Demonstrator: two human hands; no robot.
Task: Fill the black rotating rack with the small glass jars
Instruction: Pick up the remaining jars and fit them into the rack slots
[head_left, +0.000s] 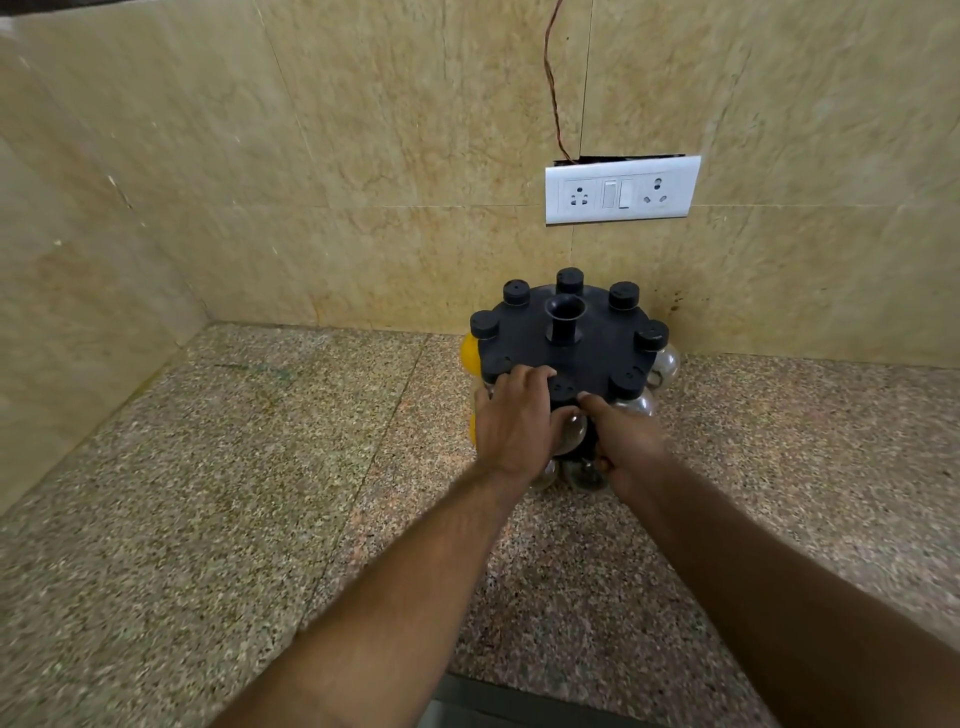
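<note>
The black rotating rack (597, 332) stands on the speckled granite counter near the back wall, with a central handle post. Several small glass jars with black caps hang around its top disc; one cap (570, 280) sits at the far side. Clear round jar bodies show below the rim, and yellow contents (469, 353) show at the left. My left hand (514, 421) rests over the rack's front edge, fingers on the disc. My right hand (626, 447) grips a clear jar (571, 431) at the front, thumb up against the rim.
A beige tiled wall rises right behind the rack and along the left side, forming a corner. A white switch and socket plate (622, 189) hangs above the rack, with a thin wire (550, 78) running up. The counter's front edge (519, 686) lies near me.
</note>
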